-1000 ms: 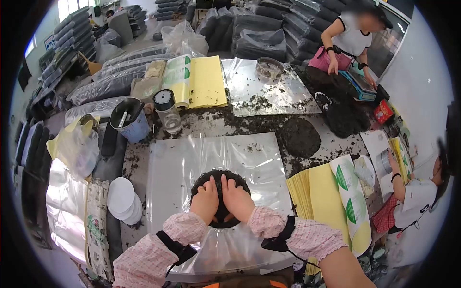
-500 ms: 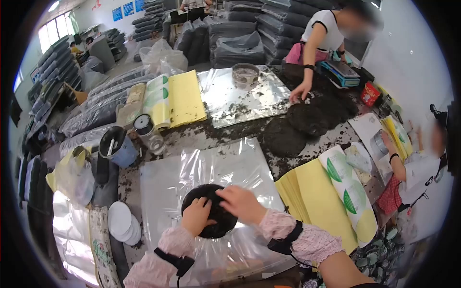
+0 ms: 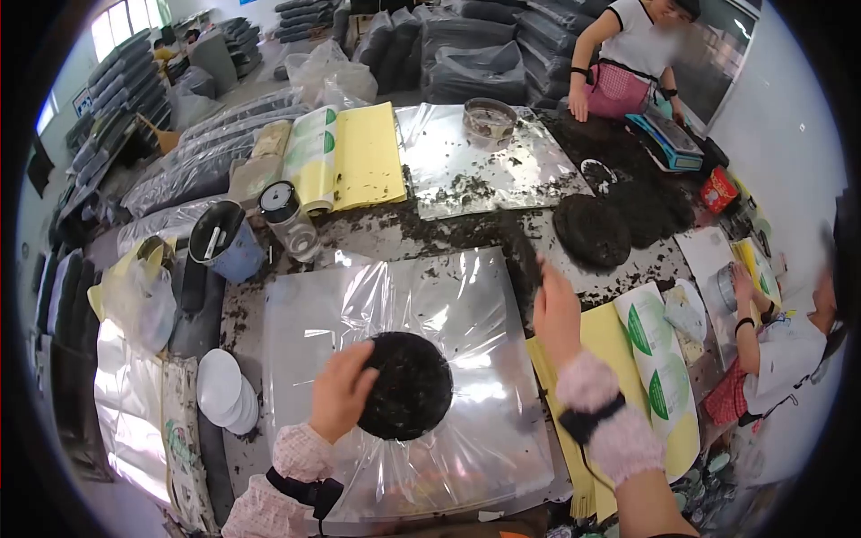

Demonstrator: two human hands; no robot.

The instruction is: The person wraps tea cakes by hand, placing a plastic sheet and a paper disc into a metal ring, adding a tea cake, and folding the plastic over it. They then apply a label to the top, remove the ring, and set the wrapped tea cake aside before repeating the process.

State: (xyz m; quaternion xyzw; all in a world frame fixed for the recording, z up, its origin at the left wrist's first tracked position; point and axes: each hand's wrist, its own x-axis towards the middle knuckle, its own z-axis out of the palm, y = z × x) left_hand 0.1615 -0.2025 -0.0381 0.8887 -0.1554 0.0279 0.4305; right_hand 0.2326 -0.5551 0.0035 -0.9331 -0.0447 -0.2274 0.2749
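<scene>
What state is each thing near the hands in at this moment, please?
Tea cake, flat on the plastic sheet, left hand on its edge.
Right hand, open, clear of the cake.
Plastic sheet, spread flat, crinkled.
Glass jar, upright, lid on.
Second tea cake, lying flat, untouched.

No text can be read; the green round labels [image 3: 639, 330] on the paper wrappers [image 3: 661, 363] are too small.

Left hand [image 3: 341, 390] and right hand [image 3: 556, 316]: bare. Each forearm has a pink-and-white patterned sleeve [image 3: 619, 444] with a gathered cuff. A black strap [image 3: 305, 491] with a thin black cable sits behind each cuff.
</scene>
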